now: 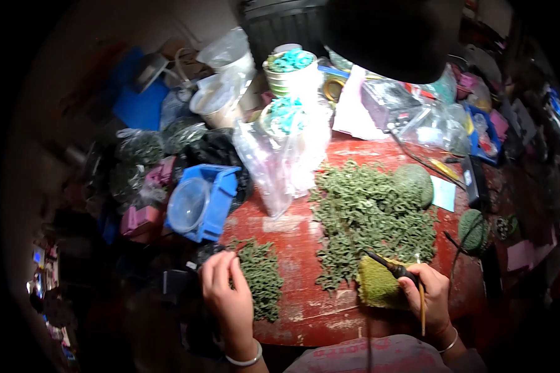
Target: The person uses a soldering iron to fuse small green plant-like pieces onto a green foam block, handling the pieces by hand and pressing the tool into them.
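Note:
My left hand (227,292) is at the left edge of a small pile of grey-green sprigs (261,283), its fingers curled together; whatever they may hold is hidden. My right hand (429,292) grips a black pen-like tool (392,264) and a thin light-brown stick (422,311). The tool's tip reaches over a yellow-green fuzzy pad (378,286), beside a larger heap of sprigs (361,205). A rounded green piece (414,180) lies at that heap's back right, near a pale blue paper square (443,193).
A blue bin (218,199) holds a clear round container. Plastic bags (261,168), tubs (289,78) and clutter crowd the back of the worn red table (298,323). A dark device (474,183), cables and a green oval piece (471,230) lie at right. A black shape (386,34) overhangs the back.

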### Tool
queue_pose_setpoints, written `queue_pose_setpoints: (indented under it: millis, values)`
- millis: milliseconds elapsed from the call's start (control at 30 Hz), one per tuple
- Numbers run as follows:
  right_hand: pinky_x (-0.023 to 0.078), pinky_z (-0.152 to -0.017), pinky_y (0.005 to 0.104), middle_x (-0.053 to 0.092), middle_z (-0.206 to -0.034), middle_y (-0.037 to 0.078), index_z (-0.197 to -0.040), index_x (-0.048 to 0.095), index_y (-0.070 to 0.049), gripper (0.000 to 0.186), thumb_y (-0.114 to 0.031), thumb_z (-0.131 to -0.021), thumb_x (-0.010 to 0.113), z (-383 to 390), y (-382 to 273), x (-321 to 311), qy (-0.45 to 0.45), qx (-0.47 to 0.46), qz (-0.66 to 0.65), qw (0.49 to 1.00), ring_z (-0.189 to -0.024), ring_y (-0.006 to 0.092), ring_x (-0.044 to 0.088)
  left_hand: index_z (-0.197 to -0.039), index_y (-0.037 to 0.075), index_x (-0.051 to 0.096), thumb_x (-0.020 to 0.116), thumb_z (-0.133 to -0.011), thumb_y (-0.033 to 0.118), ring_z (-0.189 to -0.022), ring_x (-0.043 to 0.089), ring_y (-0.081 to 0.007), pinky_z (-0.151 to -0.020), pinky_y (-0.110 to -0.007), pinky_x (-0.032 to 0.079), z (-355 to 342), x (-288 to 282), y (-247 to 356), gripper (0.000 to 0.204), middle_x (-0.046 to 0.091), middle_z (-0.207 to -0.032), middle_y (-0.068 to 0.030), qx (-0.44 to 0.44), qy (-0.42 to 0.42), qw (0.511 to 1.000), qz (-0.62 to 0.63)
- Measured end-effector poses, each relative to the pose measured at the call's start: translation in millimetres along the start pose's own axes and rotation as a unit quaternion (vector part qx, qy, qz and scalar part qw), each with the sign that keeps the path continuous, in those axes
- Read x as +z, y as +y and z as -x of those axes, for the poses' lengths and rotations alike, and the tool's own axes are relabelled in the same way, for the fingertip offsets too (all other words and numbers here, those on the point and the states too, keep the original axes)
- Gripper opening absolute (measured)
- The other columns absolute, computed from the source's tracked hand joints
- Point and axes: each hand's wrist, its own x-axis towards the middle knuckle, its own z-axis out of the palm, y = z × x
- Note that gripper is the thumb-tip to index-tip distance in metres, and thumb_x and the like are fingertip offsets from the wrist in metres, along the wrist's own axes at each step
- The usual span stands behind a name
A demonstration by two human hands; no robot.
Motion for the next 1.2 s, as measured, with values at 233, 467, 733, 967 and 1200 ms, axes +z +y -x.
queue_pose_setpoints:
  millis: [233, 467, 733, 967, 1200]
  values:
    - [0.049, -0.057, 0.0343, 0.064, -0.076, 0.013, -0.094, 0.064, -0.001, 0.017, -0.012, -0.089, 0.076, 0.4, 2.3, 0.0, 0.007, -0.018, -0.017, 1.0, -0.063, 0.0271, 0.063, -0.102, -0.003, 0.068, 0.072, -0.086, 0.001, -0.086, 0.064, -0.0337, -0.079, -0.041, 0.052, 23.8, 64.6, 88.0, 0.017, 0.064, -0.092, -0.0158, 0.099, -0.214, 0.95, 0.202]
    - [0.049, -0.057, 0.0347, 0.064, -0.077, 0.013, -0.093, 0.065, -0.001, 0.017, -0.013, -0.089, 0.077, 2.9, 3.7, -11.6, 0.002, 0.01, -0.005, 1.0, -0.063, 0.0286, 0.064, -0.101, -0.001, 0.072, 0.073, -0.087, -0.003, -0.083, 0.067, -0.0148, -0.075, -0.026, 0.053, 32.0, 85.8, 72.5, 0.014, 0.069, -0.093, -0.0075, -0.051, -0.271, 0.882, 0.382]
    - [0.05, -0.055, 0.0395, 0.062, -0.073, 0.01, -0.089, 0.066, -0.005, 0.025, -0.024, -0.084, 0.081, 19.8, 7.8, -46.2, -0.033, -0.013, 0.204, 0.978, -0.062, 0.0311, 0.064, -0.113, -0.004, 0.062, 0.063, -0.096, -0.003, -0.094, 0.072, -0.0211, -0.079, -0.032, 0.062, 33.9, 83.4, 65.6, 0.017, 0.068, -0.102, -0.0123, -0.328, -0.381, 0.566, 0.653]
    - [0.052, -0.061, 0.0342, 0.066, -0.08, 0.012, -0.095, 0.066, -0.002, 0.019, -0.01, -0.084, 0.079, 4.6, -0.3, -15.7, -0.005, 0.048, 0.013, 0.999, -0.068, 0.0265, 0.067, -0.112, -0.004, 0.06, 0.062, -0.096, -0.004, -0.098, 0.072, -0.025, -0.082, -0.035, 0.063, 45.4, 83.2, 78.8, 0.016, 0.067, -0.103, -0.0133, -0.325, -0.414, 0.552, 0.646]
    - [0.052, -0.066, 0.032, 0.067, -0.087, 0.01, -0.102, 0.065, -0.002, 0.028, -0.003, -0.078, 0.079, -15.0, -8.7, 18.3, -0.022, -0.026, -0.117, 0.993, -0.073, 0.0209, 0.067, -0.115, -0.005, 0.062, 0.067, -0.09, -0.011, -0.102, 0.071, -0.0229, -0.093, -0.033, 0.06, 50.0, 89.7, 76.0, 0.026, 0.069, -0.109, -0.0146, -0.232, -0.414, 0.54, 0.695]
